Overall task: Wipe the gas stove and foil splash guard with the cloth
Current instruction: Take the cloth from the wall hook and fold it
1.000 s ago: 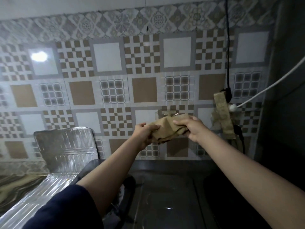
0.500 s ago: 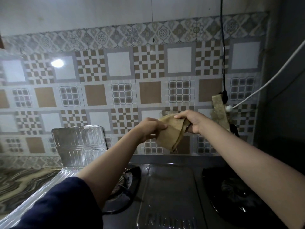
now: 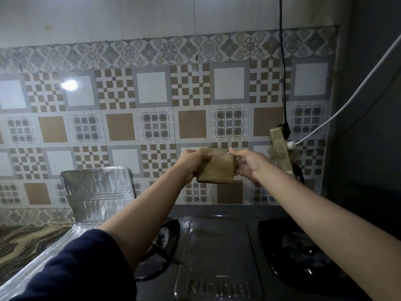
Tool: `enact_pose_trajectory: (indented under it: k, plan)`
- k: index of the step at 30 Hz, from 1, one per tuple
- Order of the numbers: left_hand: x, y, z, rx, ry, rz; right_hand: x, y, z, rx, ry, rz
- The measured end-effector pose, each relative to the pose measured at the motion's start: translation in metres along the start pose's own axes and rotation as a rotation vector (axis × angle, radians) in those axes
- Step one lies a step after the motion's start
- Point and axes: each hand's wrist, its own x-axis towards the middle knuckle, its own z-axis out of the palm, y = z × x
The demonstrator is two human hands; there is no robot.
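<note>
Above a dark gas stove (image 3: 217,246) with a foil splash guard (image 3: 97,192) at its left, a left hand (image 3: 193,164) and right hand (image 3: 249,166) pinch a folded tan cloth (image 3: 216,168) taut; best kept flat for even wiping.

Two bare forearms of one person, seen from above. Dark navy fabric sleeve (image 3: 71,270) pushed up to the elbow on the left arm. Right arm uncovered throughout. No rings, watch or bracelet visible on left hand (image 3: 192,162) or right hand (image 3: 249,165).
</note>
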Motion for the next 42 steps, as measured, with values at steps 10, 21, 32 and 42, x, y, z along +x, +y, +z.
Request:
enact_pose_trajectory:
  k: [10, 21, 32, 42]
  plan:
    - [0.006, -0.011, -0.010, 0.470, 0.149, 0.228, 0.002, 0.001, 0.002, -1.049, 0.050, -0.480]
    - [-0.022, -0.007, -0.045, 0.269, 0.179, 0.316, -0.010, 0.021, 0.021, -0.359, -0.046, -0.142]
    - [-0.081, -0.014, -0.089, 0.209, 0.202, 0.002, -0.048, 0.060, 0.064, 0.293, -0.307, 0.126]
    - [-0.144, -0.021, -0.142, 0.306, 0.320, -0.003, -0.095, 0.105, 0.149, 0.362, -0.287, 0.198]
